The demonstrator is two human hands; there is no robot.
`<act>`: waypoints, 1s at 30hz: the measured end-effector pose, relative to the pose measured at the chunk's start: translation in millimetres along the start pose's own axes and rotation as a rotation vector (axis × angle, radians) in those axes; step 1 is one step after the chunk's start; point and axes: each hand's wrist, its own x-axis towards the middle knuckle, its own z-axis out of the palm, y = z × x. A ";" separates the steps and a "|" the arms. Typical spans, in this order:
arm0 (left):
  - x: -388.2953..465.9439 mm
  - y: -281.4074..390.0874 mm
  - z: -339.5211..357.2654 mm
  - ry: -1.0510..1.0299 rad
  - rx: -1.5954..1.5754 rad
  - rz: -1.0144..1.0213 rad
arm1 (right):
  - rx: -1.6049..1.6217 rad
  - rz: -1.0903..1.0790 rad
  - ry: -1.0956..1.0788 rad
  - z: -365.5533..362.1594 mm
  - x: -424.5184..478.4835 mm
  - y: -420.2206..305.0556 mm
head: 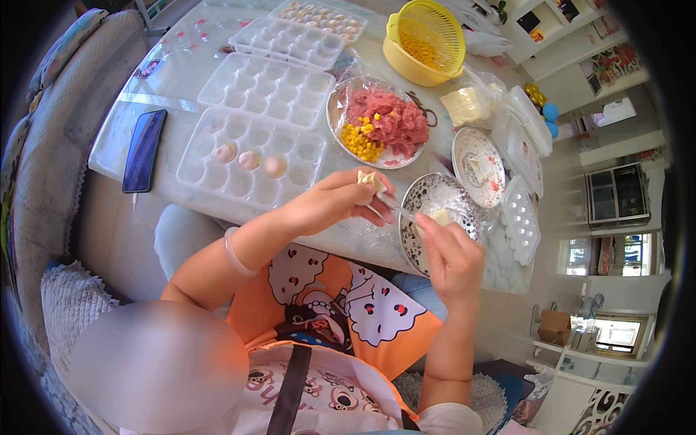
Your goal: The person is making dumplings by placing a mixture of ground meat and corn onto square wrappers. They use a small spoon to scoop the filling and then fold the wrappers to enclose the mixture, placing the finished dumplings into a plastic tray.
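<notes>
A partly gathered dough wrapper is held in my left hand, in front of the plate of pink minced meat and yellow corn kernels. My right hand grips a thin utensil whose far end is at my left fingers; its tip is hard to make out. Beneath my right hand is a dark-patterned bowl with wrappers and white flour. At its upper right lies a patterned plate with a few scraps. Filled dumplings sit in the nearest plastic tray.
More clear compartment trays stand behind, the farthest filled. A yellow basin with a strainer holds corn. Bagged wrappers and plastic lids line the right side. A phone with a cable lies at the left edge.
</notes>
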 end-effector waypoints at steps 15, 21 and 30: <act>-9.8 14.6 -1.3 0.000 0.146 -0.071 | 0.213 0.202 0.039 32.9 -3.2 -14.7; -11.8 25.6 -4.3 -0.030 0.204 -0.192 | 0.283 0.271 -0.113 23.5 -0.4 -17.3; -31.6 34.9 -9.1 0.040 0.472 -0.092 | 0.338 0.260 -0.070 25.1 -6.8 -24.9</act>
